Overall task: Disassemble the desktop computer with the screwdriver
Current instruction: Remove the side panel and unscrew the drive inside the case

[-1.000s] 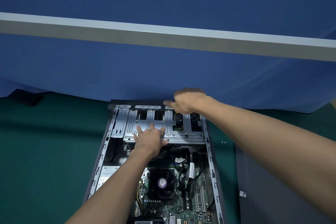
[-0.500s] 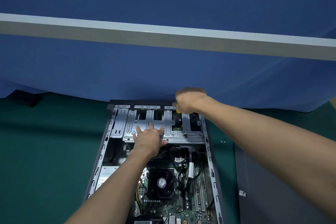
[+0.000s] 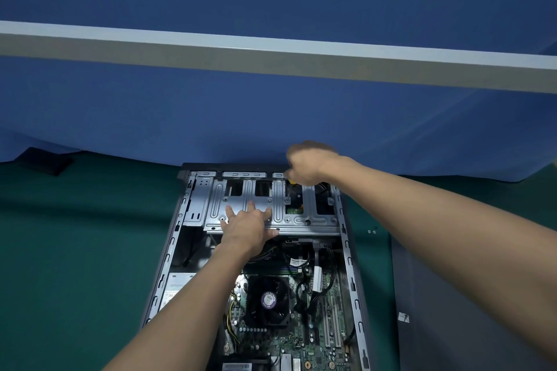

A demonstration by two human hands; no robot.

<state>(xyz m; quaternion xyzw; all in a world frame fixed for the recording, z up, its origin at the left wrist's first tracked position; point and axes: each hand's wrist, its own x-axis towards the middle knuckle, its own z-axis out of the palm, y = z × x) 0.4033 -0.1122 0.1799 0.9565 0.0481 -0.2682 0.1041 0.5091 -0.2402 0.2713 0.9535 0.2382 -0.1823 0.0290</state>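
An open desktop computer case [image 3: 168,253] lies flat on the green mat, its motherboard and black CPU fan [image 3: 266,300] exposed. Across its far end spans a silver metal drive bracket [image 3: 217,205]. My left hand [image 3: 245,224] rests flat on that bracket with fingers spread. My right hand [image 3: 312,164] hovers over the bracket's far right part and grips a screwdriver [image 3: 291,188]. Only a bit of yellow handle and the thin shaft show below the fist. The shaft's tip meets a screw on the bracket.
A grey side panel [image 3: 452,310] lies on the mat to the right of the case. Two small screws [image 3: 372,231] sit between them. A dark flat object [image 3: 45,161] lies far left. A blue cloth wall with a grey bar rises behind.
My right hand shifted slightly over the bracket's far right part, and the screwdriver shaft now shows below it. My left hand stayed flat on the bracket.
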